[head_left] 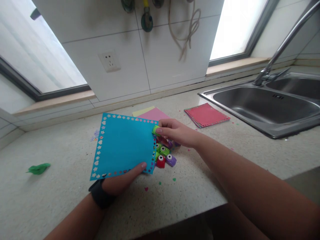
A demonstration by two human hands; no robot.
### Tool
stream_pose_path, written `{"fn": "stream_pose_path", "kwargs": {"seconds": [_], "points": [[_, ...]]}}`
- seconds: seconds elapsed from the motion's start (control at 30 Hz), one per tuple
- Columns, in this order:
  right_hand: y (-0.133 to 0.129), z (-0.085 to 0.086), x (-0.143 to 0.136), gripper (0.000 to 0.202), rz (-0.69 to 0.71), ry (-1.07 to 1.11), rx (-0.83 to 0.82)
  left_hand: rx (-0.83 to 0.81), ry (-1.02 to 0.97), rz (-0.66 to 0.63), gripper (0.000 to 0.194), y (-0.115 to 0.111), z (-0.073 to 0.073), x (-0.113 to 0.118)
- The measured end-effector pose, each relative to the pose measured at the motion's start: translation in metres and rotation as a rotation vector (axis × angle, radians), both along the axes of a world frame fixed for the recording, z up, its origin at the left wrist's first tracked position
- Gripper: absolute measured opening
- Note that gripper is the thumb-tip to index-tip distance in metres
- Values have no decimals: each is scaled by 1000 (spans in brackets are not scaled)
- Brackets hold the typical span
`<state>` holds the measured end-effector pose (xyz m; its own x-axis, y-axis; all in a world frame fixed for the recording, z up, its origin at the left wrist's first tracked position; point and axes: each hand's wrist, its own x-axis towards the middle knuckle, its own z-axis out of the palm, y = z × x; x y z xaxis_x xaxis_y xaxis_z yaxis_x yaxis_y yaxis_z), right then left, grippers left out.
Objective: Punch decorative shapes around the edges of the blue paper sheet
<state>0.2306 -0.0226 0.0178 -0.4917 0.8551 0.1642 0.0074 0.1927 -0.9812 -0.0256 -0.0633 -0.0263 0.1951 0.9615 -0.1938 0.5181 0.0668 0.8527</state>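
Observation:
A blue paper sheet with star and heart cut-outs along its edges is held up, tilted, above the counter. My left hand grips its lower edge, thumb on top and the fingers hidden beneath. At the upper right corner of the sheet, my right hand pinches a green craft punch placed on the edge. Just past the sheet's right edge lie several small punches, among them a red one, a purple one and a green one, partly hidden by the sheet.
Behind the blue sheet lie pink paper and yellow paper. A stack of red-topped punched sheets sits near the steel sink. A green object rests at the left. Paper bits dot the counter.

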Motion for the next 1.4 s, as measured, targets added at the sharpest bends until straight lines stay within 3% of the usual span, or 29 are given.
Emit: {"fn": "stream_pose_path", "kwargs": {"seconds": [0.23,0.57,1.0,1.4], "points": [[0,-2,0,30,56,61,-35,58,-34,-31,79,1,-2,-5],[3,-4,-2,32,-41,77,-41,33,60,-31,76,2,1,-1],[3,-6,-4,33,-59,103,-33,51,9,-87,67,1,6,1],[3,-6,-5,34,-45,107,-27,41,25,-31,67,-1,10,2]]}}
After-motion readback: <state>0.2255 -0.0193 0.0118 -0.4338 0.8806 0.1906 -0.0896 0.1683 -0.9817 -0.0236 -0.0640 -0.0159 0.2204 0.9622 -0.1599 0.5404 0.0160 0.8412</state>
